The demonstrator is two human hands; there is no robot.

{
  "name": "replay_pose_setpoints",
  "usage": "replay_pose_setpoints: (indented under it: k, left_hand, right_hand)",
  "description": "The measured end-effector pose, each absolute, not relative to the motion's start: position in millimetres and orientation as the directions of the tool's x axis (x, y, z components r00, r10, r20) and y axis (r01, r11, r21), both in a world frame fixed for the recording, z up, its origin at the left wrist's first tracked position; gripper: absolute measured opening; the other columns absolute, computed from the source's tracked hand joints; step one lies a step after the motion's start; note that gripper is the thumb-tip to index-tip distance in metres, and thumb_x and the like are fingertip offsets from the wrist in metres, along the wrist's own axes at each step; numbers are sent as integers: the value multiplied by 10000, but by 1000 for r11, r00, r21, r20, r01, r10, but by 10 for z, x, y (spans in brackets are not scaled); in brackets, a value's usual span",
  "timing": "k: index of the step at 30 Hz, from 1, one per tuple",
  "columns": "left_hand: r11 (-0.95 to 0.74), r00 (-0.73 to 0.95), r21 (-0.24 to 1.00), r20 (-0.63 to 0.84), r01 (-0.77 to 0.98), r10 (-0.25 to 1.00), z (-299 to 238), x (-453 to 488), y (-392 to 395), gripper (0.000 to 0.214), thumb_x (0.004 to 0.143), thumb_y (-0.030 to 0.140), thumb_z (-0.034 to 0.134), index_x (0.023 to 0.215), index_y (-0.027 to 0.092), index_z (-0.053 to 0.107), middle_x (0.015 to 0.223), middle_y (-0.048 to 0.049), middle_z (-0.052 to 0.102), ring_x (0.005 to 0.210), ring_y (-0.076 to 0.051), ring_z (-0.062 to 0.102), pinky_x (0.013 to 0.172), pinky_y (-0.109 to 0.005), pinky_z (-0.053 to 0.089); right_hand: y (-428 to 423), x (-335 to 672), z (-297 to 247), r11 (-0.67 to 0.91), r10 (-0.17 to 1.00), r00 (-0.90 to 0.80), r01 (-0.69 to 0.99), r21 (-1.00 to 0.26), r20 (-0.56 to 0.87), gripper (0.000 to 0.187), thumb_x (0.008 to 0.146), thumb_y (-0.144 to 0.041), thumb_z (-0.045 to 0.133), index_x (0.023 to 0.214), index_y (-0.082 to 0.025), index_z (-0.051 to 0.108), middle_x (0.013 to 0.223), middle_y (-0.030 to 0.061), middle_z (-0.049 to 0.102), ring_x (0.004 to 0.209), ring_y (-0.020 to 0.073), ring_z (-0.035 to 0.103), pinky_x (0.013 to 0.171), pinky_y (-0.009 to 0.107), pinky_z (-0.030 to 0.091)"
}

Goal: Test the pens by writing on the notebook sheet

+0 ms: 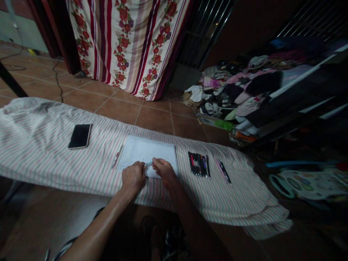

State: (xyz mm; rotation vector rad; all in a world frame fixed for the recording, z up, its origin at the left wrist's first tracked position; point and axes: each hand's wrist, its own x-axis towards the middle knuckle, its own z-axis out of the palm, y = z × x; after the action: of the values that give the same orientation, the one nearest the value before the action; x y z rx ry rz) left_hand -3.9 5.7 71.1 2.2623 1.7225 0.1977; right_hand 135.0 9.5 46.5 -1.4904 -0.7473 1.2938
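"Since the bench (103,165) is draped in that wrinkled, thinly striped cloth (233,206), where does the paper lie?"

"Near its middle: a spiral notebook (152,146), flat and open, its pale page faintly lined with writing, the coils along the right edge."

"And the hands?"

"Both are over its near edge. The left hand (133,176) is curled tight; the right hand (164,169) is pinched, thumb to fingertips. Between them they grip a slim, pale-bluish object (149,165), too small and blurred for me to name."

"What's around them?"

"Left of the page, a slender white-and-red pen (116,157); farther left, a glossy, dark tablet (79,136) with a pale rim. To the right, a close row of pens (199,165), mostly black, and beyond it a pink pen and a black one (224,172), slanted side by side."

"Behind hangs a floral, striped curtain (125,43), soft-folded above terracotta-coloured tiles (156,116)."
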Motion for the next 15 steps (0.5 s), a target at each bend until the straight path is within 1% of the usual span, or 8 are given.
replay_pose_setpoints:
  k: [3, 5, 9, 12, 13, 15]
  left_hand:
    - [-248, 281, 311, -68, 918, 957, 712, -43, 55, 302, 885, 300, 319, 942, 235, 609, 908, -38, 670, 775, -205, 644, 575, -283, 377]
    - [-245, 280, 313, -70, 918, 958, 711, -47, 56, 301, 885, 302, 320, 934, 233, 608, 903, -38, 673, 779, -203, 643, 581, -282, 380]
    - [-230, 264, 316, -67, 920, 962, 711, -57, 64, 307, 886, 307, 313, 942, 230, 606, 909, -40, 677, 793, -203, 643, 590, -281, 385]
    - [-226, 256, 313, -57, 922, 965, 720, -65, 67, 320, 890, 308, 298, 940, 226, 604, 914, -40, 675, 793, -210, 645, 584, -283, 384]
    - [-227, 256, 312, -55, 923, 965, 724, -67, 67, 324, 891, 310, 294, 935, 225, 604, 912, -40, 674, 790, -210, 645, 582, -283, 383]
    - [-232, 260, 310, -53, 922, 964, 733, -68, 65, 329, 894, 313, 289, 920, 224, 605, 902, -38, 672, 781, -209, 646, 576, -281, 380]
  right_hand:
    - [112, 1360, 445, -283, 917, 249, -150, -947, -313, 289, 559, -410, 703, 613, -142, 611, 567, -19, 555, 520, 69, 417, 512, 221, 280]
    - [110, 1358, 447, -274, 919, 245, -163, -948, -308, 287, 552, -396, 702, 679, -145, 646, 597, -12, 578, 564, 83, 458, 530, 221, 294]
    - [83, 1334, 487, -301, 916, 199, -236, -924, -349, 346, 560, -395, 699, 818, -165, 673, 679, 6, 608, 651, 111, 529, 535, 210, 321]
    - [74, 1316, 509, -344, 899, 184, -262, -902, -397, 378, 603, -439, 679, 891, -195, 661, 747, 19, 625, 697, 126, 564, 527, 204, 343]
    - [77, 1314, 507, -355, 891, 196, -258, -898, -409, 371, 611, -456, 673, 874, -195, 659, 755, 21, 628, 694, 126, 566, 525, 205, 349]
    - [94, 1312, 484, -367, 881, 234, -210, -906, -411, 346, 615, -481, 669, 781, -178, 651, 733, 25, 626, 660, 120, 553, 524, 209, 355]
